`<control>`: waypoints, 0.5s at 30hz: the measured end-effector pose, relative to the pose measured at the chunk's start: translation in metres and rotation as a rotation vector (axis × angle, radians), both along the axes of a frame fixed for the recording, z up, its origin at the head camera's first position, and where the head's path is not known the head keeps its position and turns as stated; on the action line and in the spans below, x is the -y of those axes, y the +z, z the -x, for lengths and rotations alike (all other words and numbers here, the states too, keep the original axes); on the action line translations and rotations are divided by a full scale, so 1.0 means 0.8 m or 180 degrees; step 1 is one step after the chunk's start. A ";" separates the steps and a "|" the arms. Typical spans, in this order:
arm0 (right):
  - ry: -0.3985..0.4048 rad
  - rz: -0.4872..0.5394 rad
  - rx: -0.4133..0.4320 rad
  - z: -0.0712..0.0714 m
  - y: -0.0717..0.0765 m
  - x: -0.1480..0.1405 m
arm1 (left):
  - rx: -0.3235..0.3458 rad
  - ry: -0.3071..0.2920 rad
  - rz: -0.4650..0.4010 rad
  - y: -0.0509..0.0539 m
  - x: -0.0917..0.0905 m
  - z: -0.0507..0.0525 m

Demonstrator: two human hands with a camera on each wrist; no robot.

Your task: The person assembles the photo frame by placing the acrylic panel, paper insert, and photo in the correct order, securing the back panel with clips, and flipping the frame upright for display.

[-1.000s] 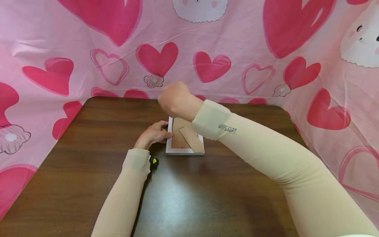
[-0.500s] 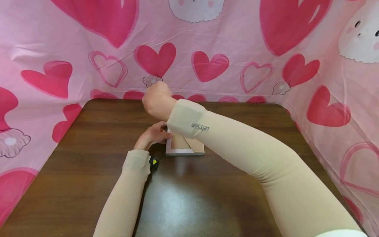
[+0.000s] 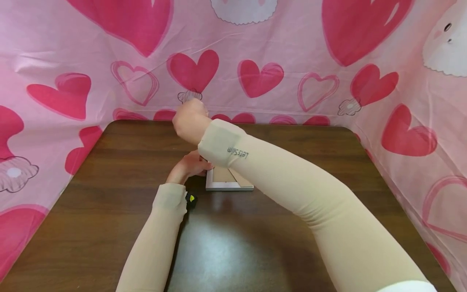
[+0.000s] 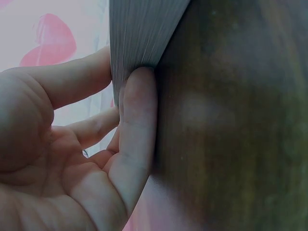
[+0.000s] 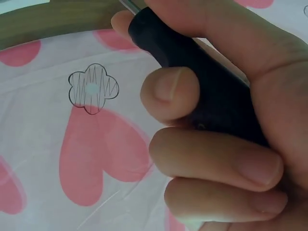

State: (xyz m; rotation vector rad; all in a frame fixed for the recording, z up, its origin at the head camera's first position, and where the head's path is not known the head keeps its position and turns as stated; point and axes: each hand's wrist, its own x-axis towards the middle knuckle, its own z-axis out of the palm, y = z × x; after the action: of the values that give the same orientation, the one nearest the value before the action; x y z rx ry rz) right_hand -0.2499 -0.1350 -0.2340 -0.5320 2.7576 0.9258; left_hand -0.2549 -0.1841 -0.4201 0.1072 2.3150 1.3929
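A white photo frame (image 3: 223,186) lies back side up on the table, its brown backing (image 3: 221,175) and slanted stand partly covered by the right forearm. My left hand (image 3: 190,164) holds the frame's left side; in the left wrist view the fingers of that hand (image 4: 86,159) press on the frame's edge (image 4: 139,38) close to the tabletop. Raised above the frame's far left part is my right hand (image 3: 190,121). The right wrist view has this hand (image 5: 216,154) curled round a dark handle (image 5: 221,91) with a thin metal shaft (image 5: 129,5), whose tip is out of view.
A small black and yellow object (image 3: 191,199) is beside the left cuff. The brown wooden table (image 3: 292,243) extends around the frame. Pink heart-patterned cloth (image 3: 273,36) hangs behind the table and at both sides.
My right hand has moved left, and its forearm now covers more of the frame. The left hand stays on the frame's left side.
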 end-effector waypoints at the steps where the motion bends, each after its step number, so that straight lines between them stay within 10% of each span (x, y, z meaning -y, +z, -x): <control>1: 0.0025 0.0005 0.0016 0.000 0.001 -0.003 | 0.0012 0.0011 -0.0010 0.001 0.000 0.000; 15: 0.0020 0.0162 -0.0021 -0.012 0.008 -0.019 | 0.0147 0.0281 0.0107 0.000 -0.004 0.002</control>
State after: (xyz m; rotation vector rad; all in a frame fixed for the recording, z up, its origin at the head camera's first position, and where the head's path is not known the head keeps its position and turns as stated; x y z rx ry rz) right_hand -0.2407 -0.1196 -0.2273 -0.5474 2.7935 0.8623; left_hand -0.2568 -0.1805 -0.4199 -0.0375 2.3292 1.3828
